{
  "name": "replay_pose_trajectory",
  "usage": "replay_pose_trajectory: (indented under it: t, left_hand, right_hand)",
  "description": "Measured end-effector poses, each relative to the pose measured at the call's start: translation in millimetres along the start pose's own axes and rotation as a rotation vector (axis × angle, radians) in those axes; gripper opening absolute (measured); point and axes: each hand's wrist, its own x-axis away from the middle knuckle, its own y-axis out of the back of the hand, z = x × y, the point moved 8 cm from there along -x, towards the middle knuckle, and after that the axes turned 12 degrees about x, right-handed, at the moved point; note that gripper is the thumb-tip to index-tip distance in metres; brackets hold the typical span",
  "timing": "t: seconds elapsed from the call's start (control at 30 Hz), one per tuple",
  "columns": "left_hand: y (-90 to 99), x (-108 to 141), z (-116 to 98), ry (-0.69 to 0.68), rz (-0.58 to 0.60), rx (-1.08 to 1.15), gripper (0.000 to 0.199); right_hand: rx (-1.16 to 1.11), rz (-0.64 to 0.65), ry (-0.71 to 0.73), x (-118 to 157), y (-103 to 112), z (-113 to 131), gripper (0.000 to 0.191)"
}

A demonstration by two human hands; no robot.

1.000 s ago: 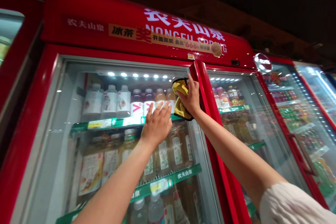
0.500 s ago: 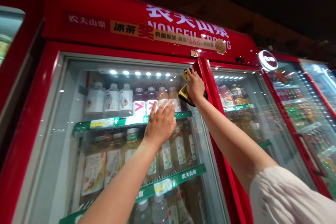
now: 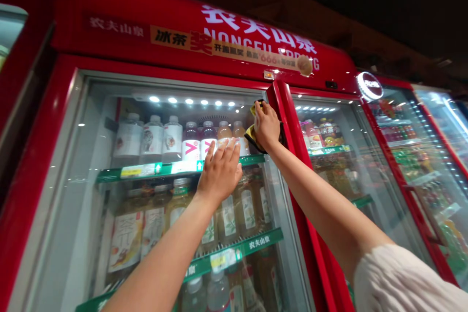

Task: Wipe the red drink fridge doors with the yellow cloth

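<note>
My left hand point(image 3: 219, 170) lies against the glass door point(image 3: 93, 234) of a red drinks fridge, fingers stretched out and holding nothing. Higher up and to the right, my right hand point(image 3: 267, 124) presses a yellow and black cloth point(image 3: 250, 136) onto the same pane, close to its upper right corner and the red door frame point(image 3: 280, 102). The palm and fingers hide much of the cloth. Behind the glass, pale-labelled bottles point(image 3: 171, 136) and purple-topped bottles point(image 3: 190, 139) stand on the top shelf.
Green-edged shelves point(image 3: 259, 241) carry tea bottles point(image 3: 126, 241) lower down. A second glass door point(image 3: 343, 156) adjoins on the right, with further lit fridges point(image 3: 405, 156) beyond it. Above the doors runs a red header point(image 3: 120, 2) with a gold strip point(image 3: 170, 38).
My right hand and the cloth have slid slightly down the glass. My left hand stays at nearly the same place on the pane. The view has shifted a little.
</note>
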Motion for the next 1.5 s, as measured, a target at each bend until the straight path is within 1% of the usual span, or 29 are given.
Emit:
replay_pose_trajectory:
  t: [0.07, 0.13, 0.2, 0.23, 0.27, 0.3, 0.37, 0.43, 0.47, 0.5, 0.57, 0.63, 0.7, 0.73, 0.77, 0.8, 0.83, 0.9, 0.97, 1.0, 1.07, 1.13, 1.2, 1.23, 1.27, 1.3, 1.37, 1.43, 1.5]
  left_hand:
    - [0.7, -0.7, 1.0, 0.02, -0.003, 0.012, 0.055]
    - [2.0, 0.0, 2.7, 0.042, 0.0, 0.028, 0.058]
    - [4.2, 3.7, 5.7, 0.051, 0.018, 0.042, 0.059]
    - [6.1, 6.8, 7.7, 0.047, 0.031, 0.044, 0.059]
    - [8.7, 10.7, 10.1, 0.036, 0.045, 0.041, 0.058]
    - [12.2, 15.0, 13.3, 0.026, 0.056, 0.034, 0.057]
    - [21.7, 23.6, 22.6, 0.019, 0.062, 0.013, 0.056]
    - [32.4, 29.9, 33.9, 0.033, 0.052, -0.008, 0.056]
    - [37.1, 31.7, 39.2, 0.04, 0.047, -0.02, 0.056]
    - [40.9, 32.6, 43.6, 0.043, 0.044, -0.032, 0.055]
    - [45.9, 32.3, 50.1, 0.037, 0.045, -0.044, 0.054]
    - [49.4, 30.7, 56.0, 0.035, 0.045, -0.03, 0.055]
    - [53.1, 29.1, 62.8, 0.049, 0.039, -0.015, 0.056]
    - [55.2, 28.6, 66.5, 0.059, 0.035, -0.019, 0.056]
    - [57.2, 28.3, 69.9, 0.07, 0.033, -0.033, 0.055]
    - [59.1, 28.2, 72.8, 0.078, 0.032, -0.054, 0.054]
    - [60.5, 28.3, 74.9, 0.084, 0.033, -0.077, 0.052]
    - [62.1, 29.1, 77.1, 0.089, 0.037, -0.113, 0.049]
    - [62.4, 30.4, 77.1, 0.092, 0.036, -0.117, 0.05]
    - [62.4, 31.2, 76.7, 0.095, 0.033, -0.108, 0.051]
    - [62.8, 32.7, 75.6, 0.102, 0.024, -0.086, 0.052]
    - [63.7, 34.1, 74.6, 0.107, 0.013, -0.078, 0.051]
    - [64.6, 35.2, 73.5, 0.108, 0.009, -0.079, 0.049]
    - [65.0, 35.7, 73.1, 0.109, 0.008, -0.08, 0.049]
    - [65.2, 36.2, 72.9, 0.11, 0.008, -0.079, 0.048]
    - [65.3, 36.5, 72.6, 0.11, 0.009, -0.078, 0.048]
    - [65.0, 36.9, 72.1, 0.111, 0.009, -0.074, 0.049]
    - [64.0, 36.5, 72.0, 0.117, 0.007, -0.061, 0.05]
    - [63.1, 35.6, 73.0, 0.133, -0.001, -0.045, 0.052]
  right_hand:
    - [-0.048, 0.006, 0.102, 4.3, 3.7, 16.4, 0.047]
    - [-0.118, 0.04, 0.28, 23.1, 10.4, 27.5, 0.044]
    - [-0.181, 0.072, 0.418, 44.5, 17.2, 24.7, 0.043]
    - [-0.198, 0.073, 0.437, 50.7, 19.7, 18.1, 0.044]
    - [-0.204, 0.06, 0.412, 52.3, 20.8, 9.5, 0.044]
    - [-0.199, 0.037, 0.35, 49.5, 20.5, 0.7, 0.045]
    - [-0.174, -0.013, 0.163, 36.0, 16.0, -9.7, 0.043]
    - [-0.16, -0.037, 0.026, 22.0, 10.1, -0.7, 0.044]
    - [-0.162, -0.036, 0.014, 17.5, 8.4, 11.6, 0.045]
    - [-0.167, -0.028, 0.044, 15.5, 8.1, 26.8, 0.046]
    - [-0.182, 0.004, 0.179, 21.7, 12.0, 55.7, 0.046]
    - [-0.212, 0.063, 0.355, 39.6, 19.4, 70.4, 0.044]
    - [-0.254, 0.129, 0.524, 60.8, 26.8, 68.7, 0.043]
    - [-0.273, 0.15, 0.586, 68.7, 29.5, 63.8, 0.044]
    - [-0.284, 0.155, 0.612, 72.3, 30.9, 57.3, 0.044]
    - [-0.287, 0.144, 0.602, 71.3, 30.8, 51.2, 0.045]
    - [-0.283, 0.119, 0.555, 65.9, 29.2, 46.6, 0.045]
    - [-0.257, 0.052, 0.402, 48.9, 23.5, 45.9, 0.045]
    - [-0.229, 0.009, 0.29, 35.5, 18.5, 59.6, 0.044]
    - [-0.224, 0.003, 0.276, 32.8, 17.7, 69.9, 0.042]
    - [-0.249, 0.016, 0.341, 37.1, 21.0, 90.0, 0.039]
    - [-0.308, 0.064, 0.496, 52.1, 28.2, 101.4, 0.036]
    - [-0.366, 0.114, 0.641, 68.1, 34.7, 100.0, 0.034]
    - [-0.384, 0.123, 0.673, 71.8, 36.2, 95.8, 0.034]
    - [-0.39, 0.112, 0.661, 70.6, 36.1, 90.5, 0.034]
    - [-0.383, 0.084, 0.607, 64.8, 34.6, 85.5, 0.034]
    - [-0.338, 0.012, 0.435, 46.1, 28.2, 81.9, 0.037]
    - [-0.278, -0.019, 0.305, 30.1, 20.9, 92.2, 0.04]
    - [-0.245, 0.009, 0.301, 25.6, 17.2, 111.7, 0.041]
